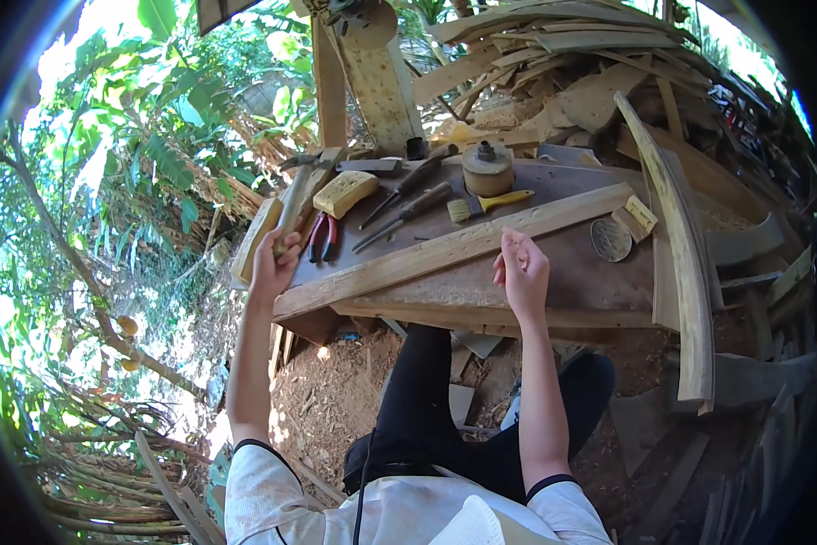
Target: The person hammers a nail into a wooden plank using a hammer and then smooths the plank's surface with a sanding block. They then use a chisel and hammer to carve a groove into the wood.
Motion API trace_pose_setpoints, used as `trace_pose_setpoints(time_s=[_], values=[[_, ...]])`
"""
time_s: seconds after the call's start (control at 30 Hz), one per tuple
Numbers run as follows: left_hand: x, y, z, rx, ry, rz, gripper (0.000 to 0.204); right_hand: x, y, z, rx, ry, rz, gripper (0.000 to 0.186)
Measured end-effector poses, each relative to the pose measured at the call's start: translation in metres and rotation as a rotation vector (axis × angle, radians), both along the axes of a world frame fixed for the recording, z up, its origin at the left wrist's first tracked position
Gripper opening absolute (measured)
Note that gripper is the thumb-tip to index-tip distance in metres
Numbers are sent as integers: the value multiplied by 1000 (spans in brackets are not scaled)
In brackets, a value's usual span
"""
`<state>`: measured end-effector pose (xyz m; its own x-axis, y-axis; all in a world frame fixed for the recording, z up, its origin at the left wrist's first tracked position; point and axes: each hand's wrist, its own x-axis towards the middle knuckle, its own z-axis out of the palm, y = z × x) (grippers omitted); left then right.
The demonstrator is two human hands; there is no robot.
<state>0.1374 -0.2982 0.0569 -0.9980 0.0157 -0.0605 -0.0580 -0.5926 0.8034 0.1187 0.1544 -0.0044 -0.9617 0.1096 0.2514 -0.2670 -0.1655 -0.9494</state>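
Observation:
My left hand (pixel 276 261) is closed around the wooden handle of a hammer (pixel 292 200), whose metal head lies over the far left end of the workbench. A long wooden plank (pixel 408 259) runs slantwise across the bench between my hands. My right hand (pixel 524 271) hovers at the plank's near edge, thumb and fingers pinched together; whatever they hold is too small to make out. Beside the hammer are red-handled pliers (pixel 322 238) and a pale wooden block (pixel 346 192). Dark slender hand tools (pixel 418 207) and a yellow-handled paintbrush (pixel 490 204) lie beyond the plank.
A round, squat container (pixel 488 170) stands at the back of the workbench (pixel 581 282). To the right are a shallow round dish (pixel 611 240), a small block (pixel 638 216) and a long curved board (pixel 677 236). Wood offcuts (pixel 563 54) are heaped behind; a post (pixel 372 91) rises at the back.

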Motion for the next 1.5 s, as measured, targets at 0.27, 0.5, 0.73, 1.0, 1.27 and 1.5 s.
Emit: trace_pose_setpoints(time_s=[0.27, 0.5, 0.73, 1.0, 1.27, 1.5], values=[[-2, -51, -25, 331, -40, -58, 52, 1, 2, -1, 34, -8, -3, 41], [6, -53, -31, 223, -172, 59, 45, 4, 3, 3, 26, -2, -18, 33], [40, -66, -36, -66, -269, 287, 24, 4, -5, 1, 8, 21, -11, 32], [85, -13, -51, -486, -253, 552, 49, 1, 3, -2, 78, 18, -58, 30], [117, 68, -64, -1609, 313, 515, 67, -5, 88, 23, 1012, 256, -468, 60], [84, 126, -37, -1884, 349, 44, 115, -15, 148, -6, 1272, 112, -435, 54]])
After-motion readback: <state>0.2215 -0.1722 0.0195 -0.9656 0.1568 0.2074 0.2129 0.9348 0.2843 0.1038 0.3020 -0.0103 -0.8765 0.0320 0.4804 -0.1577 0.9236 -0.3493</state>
